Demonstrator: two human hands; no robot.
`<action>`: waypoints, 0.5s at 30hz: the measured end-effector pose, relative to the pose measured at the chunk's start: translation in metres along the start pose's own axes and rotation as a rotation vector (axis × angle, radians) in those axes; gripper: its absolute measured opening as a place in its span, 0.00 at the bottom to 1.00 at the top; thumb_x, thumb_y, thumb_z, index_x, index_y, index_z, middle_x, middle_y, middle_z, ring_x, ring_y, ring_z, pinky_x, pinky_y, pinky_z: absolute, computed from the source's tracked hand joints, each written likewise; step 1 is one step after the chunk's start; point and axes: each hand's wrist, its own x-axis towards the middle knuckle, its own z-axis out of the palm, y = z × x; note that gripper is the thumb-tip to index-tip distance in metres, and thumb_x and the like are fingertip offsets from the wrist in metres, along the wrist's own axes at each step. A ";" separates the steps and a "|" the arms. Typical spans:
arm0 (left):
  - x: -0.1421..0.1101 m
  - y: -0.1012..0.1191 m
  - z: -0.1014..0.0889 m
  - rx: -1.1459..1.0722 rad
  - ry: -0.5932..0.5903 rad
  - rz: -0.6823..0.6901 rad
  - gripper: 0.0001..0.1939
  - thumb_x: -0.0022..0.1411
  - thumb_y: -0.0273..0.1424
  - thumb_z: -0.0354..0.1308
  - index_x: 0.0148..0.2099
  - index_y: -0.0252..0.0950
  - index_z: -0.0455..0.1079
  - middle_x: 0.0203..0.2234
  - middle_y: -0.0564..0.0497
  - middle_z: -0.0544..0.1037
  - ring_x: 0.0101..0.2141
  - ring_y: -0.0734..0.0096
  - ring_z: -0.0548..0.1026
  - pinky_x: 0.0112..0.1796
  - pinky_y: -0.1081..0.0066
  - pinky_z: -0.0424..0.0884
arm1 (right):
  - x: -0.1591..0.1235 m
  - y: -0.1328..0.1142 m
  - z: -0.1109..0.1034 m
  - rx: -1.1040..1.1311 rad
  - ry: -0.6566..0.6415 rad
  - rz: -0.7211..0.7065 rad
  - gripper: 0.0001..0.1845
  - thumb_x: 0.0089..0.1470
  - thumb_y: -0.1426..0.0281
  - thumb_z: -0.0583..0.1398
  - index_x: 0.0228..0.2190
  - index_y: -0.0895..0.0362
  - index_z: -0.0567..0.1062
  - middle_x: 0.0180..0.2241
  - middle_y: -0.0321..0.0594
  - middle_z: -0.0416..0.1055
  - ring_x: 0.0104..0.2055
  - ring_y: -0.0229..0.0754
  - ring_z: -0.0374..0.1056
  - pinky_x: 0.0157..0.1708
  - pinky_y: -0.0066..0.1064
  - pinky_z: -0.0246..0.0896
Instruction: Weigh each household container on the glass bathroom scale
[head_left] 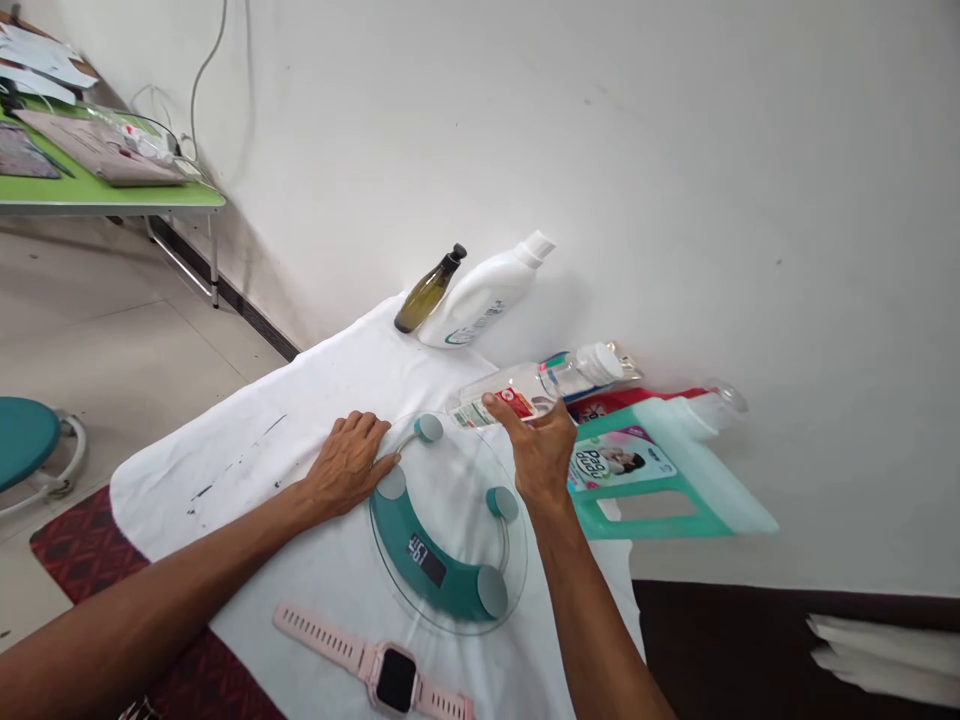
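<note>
A clear plastic bottle (480, 392) with a white cap and a red-and-white label is gripped in my right hand (546, 455). It tilts beyond the far edge of a round glass scale (427, 560); I cannot tell whether its base touches the cloth. The scale has a teal panel, round metal pads and a lit display whose digits are hard to read. My left hand (346, 465) lies flat, palm down, on the white cloth at the scale's left rim, thumb near a pad. Closer to me lies a pink-strapped smartwatch (395, 678).
A green pump bottle (426, 297) and a white detergent bottle (480, 300) stand by the wall. Right of them are a large teal jug (652, 465) and a red pack (637, 400). A green table (150, 195) and teal stool (26, 435) are at left.
</note>
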 end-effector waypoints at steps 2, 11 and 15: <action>0.000 -0.001 0.001 0.014 0.005 0.007 0.18 0.75 0.42 0.49 0.56 0.36 0.69 0.47 0.41 0.74 0.48 0.51 0.69 0.49 0.51 0.67 | -0.026 -0.003 -0.027 -0.018 -0.050 0.014 0.30 0.38 0.53 0.76 0.37 0.59 0.76 0.31 0.39 0.77 0.34 0.47 0.73 0.38 0.40 0.71; 0.003 -0.004 -0.003 0.066 -0.042 -0.014 0.21 0.74 0.44 0.50 0.58 0.35 0.69 0.49 0.41 0.74 0.50 0.51 0.69 0.51 0.52 0.67 | -0.092 0.006 -0.059 -0.019 -0.087 0.138 0.32 0.36 0.51 0.77 0.37 0.57 0.76 0.36 0.43 0.80 0.36 0.51 0.78 0.36 0.41 0.75; 0.003 -0.004 -0.005 0.058 -0.054 -0.006 0.23 0.74 0.46 0.48 0.58 0.35 0.69 0.49 0.40 0.74 0.50 0.50 0.69 0.51 0.52 0.67 | -0.096 0.014 -0.053 -0.033 -0.077 0.135 0.34 0.36 0.49 0.76 0.40 0.57 0.75 0.38 0.45 0.80 0.39 0.52 0.77 0.38 0.42 0.76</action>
